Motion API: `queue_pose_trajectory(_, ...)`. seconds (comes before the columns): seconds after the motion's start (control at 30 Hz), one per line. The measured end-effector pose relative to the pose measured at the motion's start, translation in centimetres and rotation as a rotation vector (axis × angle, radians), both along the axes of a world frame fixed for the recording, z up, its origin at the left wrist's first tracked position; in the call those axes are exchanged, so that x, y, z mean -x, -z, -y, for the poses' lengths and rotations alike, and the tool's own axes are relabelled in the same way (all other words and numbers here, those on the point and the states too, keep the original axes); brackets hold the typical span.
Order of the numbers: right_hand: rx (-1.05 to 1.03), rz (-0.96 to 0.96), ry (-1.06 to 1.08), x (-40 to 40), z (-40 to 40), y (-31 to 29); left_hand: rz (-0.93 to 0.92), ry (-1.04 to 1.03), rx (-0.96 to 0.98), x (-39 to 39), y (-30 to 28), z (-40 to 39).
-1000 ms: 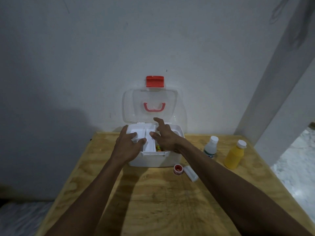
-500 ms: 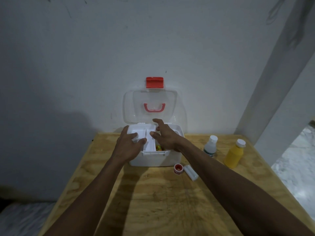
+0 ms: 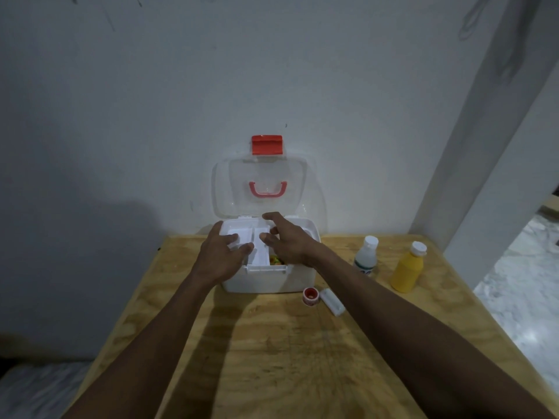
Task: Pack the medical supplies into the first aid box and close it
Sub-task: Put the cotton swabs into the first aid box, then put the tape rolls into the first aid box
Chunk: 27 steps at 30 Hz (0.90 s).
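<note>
The white first aid box [image 3: 266,279] stands at the far edge of the wooden table, its clear lid [image 3: 261,182] with a red latch and handle leaning open against the wall. A white inner tray [image 3: 242,235] sits in its top. My left hand [image 3: 220,255] grips the tray's left part, thumb and fingers over its rim. My right hand [image 3: 287,240] rests on the tray's right side, fingers spread. Something colourful [image 3: 276,260] shows inside the box under the tray. A small red tape roll [image 3: 310,296] and a white wrapped roll [image 3: 332,300] lie in front of the box.
A white bottle [image 3: 366,257] and a yellow bottle [image 3: 408,267] stand on the table [image 3: 272,343] right of the box. A white wall lies behind, a pillar at the right. The table's right edge drops to a marble floor.
Both hands stay on the inner tray with almost no movement. The view has shifted slightly.
</note>
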State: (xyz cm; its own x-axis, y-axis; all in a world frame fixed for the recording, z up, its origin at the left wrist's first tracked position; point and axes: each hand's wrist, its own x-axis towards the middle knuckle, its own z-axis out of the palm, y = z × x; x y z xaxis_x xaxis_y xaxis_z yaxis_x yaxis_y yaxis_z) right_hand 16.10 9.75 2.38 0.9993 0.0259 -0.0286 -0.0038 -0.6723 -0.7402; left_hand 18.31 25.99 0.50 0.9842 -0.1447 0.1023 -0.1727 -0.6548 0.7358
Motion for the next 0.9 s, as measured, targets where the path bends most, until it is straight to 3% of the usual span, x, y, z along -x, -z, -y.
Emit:
queue_pose_trajectory(0.2, -0.023, 0.129, 0.053, 1.6, 1.0, -1.6, -0.003, 0.021, 0.014, -0.4, 0.2, -0.2)
queue_pose_trajectory(0.37, -0.142, 0.398, 0.256, 6.0, 3.9, -2.8, 0.023, -0.05, 0.035, -0.5, 0.6, -0.4)
queue_pose_trajectory(0.47, -0.109, 0.536, 0.414, 9.9, 6.4, -1.6, 0.236, -0.171, 0.064, 0.5, 0.6, -0.3)
queue_pose_trajectory(0.57, -0.064, 0.557, 0.544, 13.2, 8.3, 1.4, 0.531, -0.226, 0.18, 3.8, 0.5, 0.6)
queue_pose_trajectory(0.63, -0.014, 0.556, 0.588, 14.5, 8.9, 3.8, 0.631, -0.201, 0.221, 6.8, 0.8, 1.9)
queue_pose_trajectory(0.73, 0.055, 0.492, 0.628, 15.1, 9.1, 7.0, 0.584, -0.087, 0.269, 10.6, 2.8, 4.4)
queue_pose_trajectory(0.9, 0.25, 0.33, 0.636, 14.8, 8.9, 8.9, 0.287, 0.022, 0.16, 12.3, 7.1, 7.4)
